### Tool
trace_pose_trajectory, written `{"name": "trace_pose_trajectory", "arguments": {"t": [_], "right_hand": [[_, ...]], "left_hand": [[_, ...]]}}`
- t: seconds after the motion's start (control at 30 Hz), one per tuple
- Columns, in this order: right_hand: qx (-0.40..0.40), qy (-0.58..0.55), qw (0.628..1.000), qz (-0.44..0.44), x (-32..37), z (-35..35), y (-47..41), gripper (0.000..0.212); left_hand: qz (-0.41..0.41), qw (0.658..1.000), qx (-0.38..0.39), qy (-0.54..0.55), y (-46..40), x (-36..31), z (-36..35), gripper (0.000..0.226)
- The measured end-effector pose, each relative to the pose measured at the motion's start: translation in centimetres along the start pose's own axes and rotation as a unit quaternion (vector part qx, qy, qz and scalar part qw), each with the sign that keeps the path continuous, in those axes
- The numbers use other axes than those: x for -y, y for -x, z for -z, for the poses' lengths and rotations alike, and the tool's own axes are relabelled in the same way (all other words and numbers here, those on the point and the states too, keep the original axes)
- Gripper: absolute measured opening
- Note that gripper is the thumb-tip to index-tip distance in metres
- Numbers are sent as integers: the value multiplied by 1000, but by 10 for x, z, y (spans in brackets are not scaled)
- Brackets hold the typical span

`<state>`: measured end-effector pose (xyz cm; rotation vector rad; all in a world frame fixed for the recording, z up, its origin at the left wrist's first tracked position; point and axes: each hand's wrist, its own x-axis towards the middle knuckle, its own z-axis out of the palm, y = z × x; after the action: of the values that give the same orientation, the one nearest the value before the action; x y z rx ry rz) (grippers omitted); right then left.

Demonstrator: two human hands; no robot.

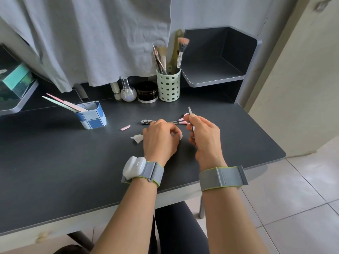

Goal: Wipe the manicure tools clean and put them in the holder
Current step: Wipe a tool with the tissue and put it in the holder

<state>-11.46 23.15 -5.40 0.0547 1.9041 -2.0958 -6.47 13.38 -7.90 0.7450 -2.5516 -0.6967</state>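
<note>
**Manicure tools: part stowed, part outstanding**

On the desk point(55, 162), the blue checked holder point(91, 116) contains two nail files point(63, 103). The right hand point(204, 138) pinches tweezers point(190, 112) upright. The left hand point(161, 138) is curled; whether it grips the tissue point(137, 138) beside it cannot be told. Scissors point(180, 121), clippers point(145, 122) and a small pink piece point(125, 127) lie unstowed.

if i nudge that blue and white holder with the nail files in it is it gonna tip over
Probably not from a light nudge: the holder looks squat, with a wide base flat on the desk. But it looks like thin, light material, so it may slide. The two nail files lean far out over its left rim, so a push from the right seems the likeliest way to tip it.
</note>
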Motion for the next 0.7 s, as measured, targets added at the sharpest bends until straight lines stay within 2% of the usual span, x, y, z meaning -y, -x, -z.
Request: {"name": "trace_pose_trajectory", "arguments": {"t": [0.23, 0.33, 0.57, 0.7], "right_hand": [[3, 13, 1000, 5, 0, 1, 4, 23], [9, 18, 1000, 1, 0, 0, 6, 21], [68, 53, 996, -12, -1, -9, 12, 18], [103, 104, 989, 0, -2, -19, 18, 20]], "left_hand": [[-1, 999, -11, 48, -2, 6, 0, 7], [20, 991, -18, 131, -2, 7, 7, 10], [103, 942, -53, 316, 2, 17, 29, 10], [138, 915, -63, 375, 5, 27, 35, 13]]}}
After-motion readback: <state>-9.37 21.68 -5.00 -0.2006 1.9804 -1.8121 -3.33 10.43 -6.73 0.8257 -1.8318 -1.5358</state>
